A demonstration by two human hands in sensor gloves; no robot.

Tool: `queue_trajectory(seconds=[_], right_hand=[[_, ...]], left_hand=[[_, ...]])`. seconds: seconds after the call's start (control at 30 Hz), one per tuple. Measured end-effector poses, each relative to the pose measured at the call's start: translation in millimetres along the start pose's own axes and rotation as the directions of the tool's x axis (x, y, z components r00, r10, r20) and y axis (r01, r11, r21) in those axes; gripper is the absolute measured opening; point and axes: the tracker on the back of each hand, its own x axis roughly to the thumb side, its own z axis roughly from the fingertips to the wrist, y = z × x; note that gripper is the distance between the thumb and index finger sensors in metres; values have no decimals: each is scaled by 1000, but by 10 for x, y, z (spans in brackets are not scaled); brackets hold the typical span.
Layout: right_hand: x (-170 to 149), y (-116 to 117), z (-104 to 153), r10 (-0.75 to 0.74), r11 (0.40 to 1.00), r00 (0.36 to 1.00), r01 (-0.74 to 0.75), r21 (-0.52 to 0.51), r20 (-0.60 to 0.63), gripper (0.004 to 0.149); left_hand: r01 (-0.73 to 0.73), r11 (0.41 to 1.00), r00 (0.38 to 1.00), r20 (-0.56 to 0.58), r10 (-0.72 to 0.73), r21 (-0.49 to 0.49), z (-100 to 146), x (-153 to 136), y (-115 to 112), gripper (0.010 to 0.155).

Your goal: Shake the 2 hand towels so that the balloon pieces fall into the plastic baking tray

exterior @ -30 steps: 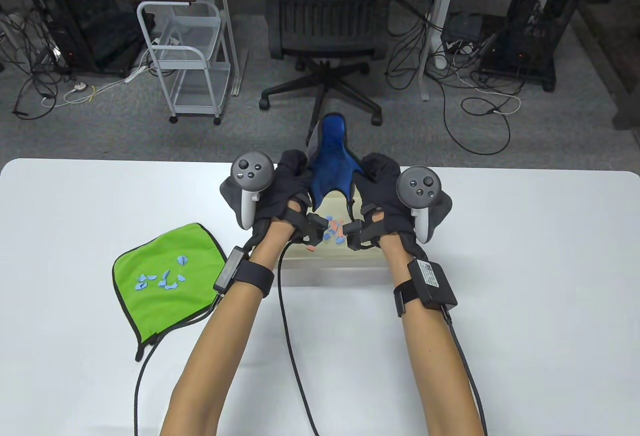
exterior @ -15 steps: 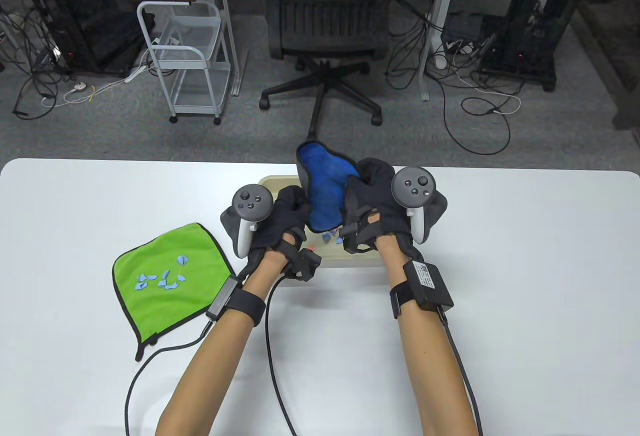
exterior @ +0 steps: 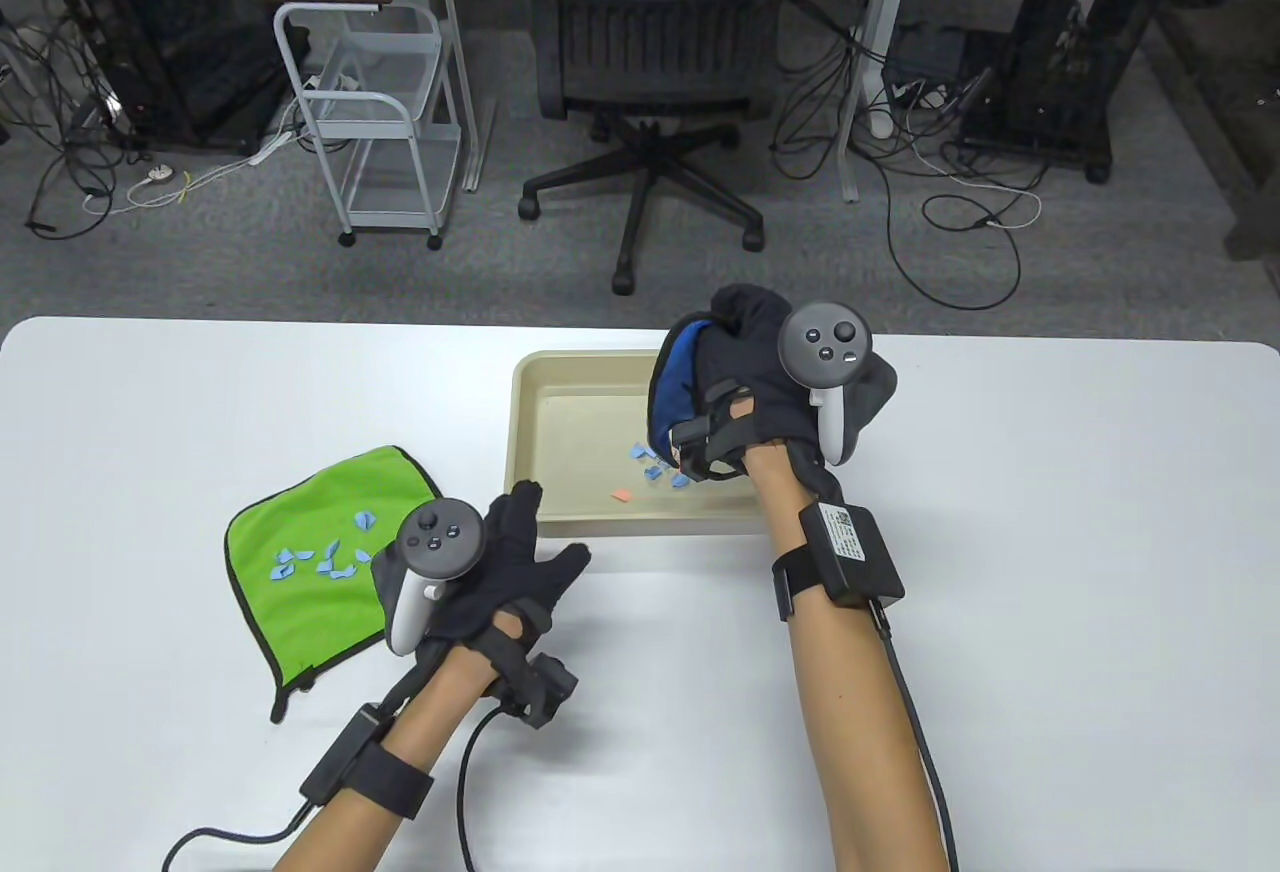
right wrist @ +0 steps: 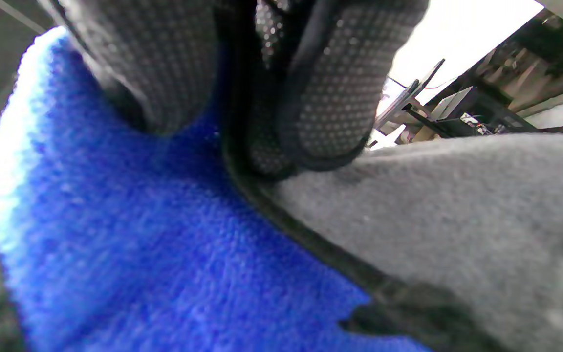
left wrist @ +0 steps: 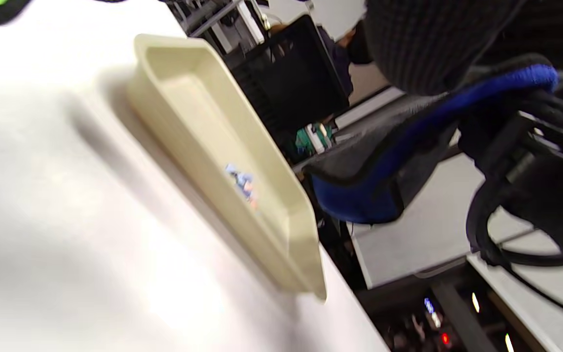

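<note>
The blue towel [exterior: 672, 392] is bunched in the right hand [exterior: 750, 392], whose fingers curl round it and hold it above the right part of the tray [exterior: 530, 412]. In the right wrist view the fingertips [right wrist: 330, 98] pinch the black-edged cloth. A small scatter of balloon pieces [exterior: 655, 467] lies on the tray floor under that hand, so this towel looks emptied or close to it.

The left hand [exterior: 490, 572] holds nothing; its fingers are spread and relaxed over the tabletop [exterior: 1050, 512], between the tray and the green towel [exterior: 320, 562]. That towel lies flat at the left, well apart from the tray, with blue pieces [exterior: 320, 562] resting on it.

The step in hand appears to be the change from the first towel to the second. The blue towel needs setting aside, clear of the tray. Then the green one calls for a careful lift: gathering its edges upward so the pieces pool in the middle, not slide off onto the tabletop, carrying it over the tray, and only then tipping and shaking.
</note>
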Motion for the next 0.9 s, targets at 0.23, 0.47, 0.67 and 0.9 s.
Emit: queue_trajectory(seconds=[0.23,0.47,0.67,0.9], right_hand=[[3,-78,25,1,1000,1000,-1,10,-8,42],[55,-457,66,89,996,995,-88,-22,43,42],[-205,-991,58,192,979,981,-191,-72,3,42],[-836,-1403,6,220,964,964,-238,-120,-146,42]], left_hand=[[79,995,995,70,-75,-68,112,-147,-167,89],[95,990,991,109,-83,-102,134,-146,-209,88],[95,991,989,126,-82,-97,169,-126,-185,87],[89,991,989,124,-77,-97,165,-115,-183,87]])
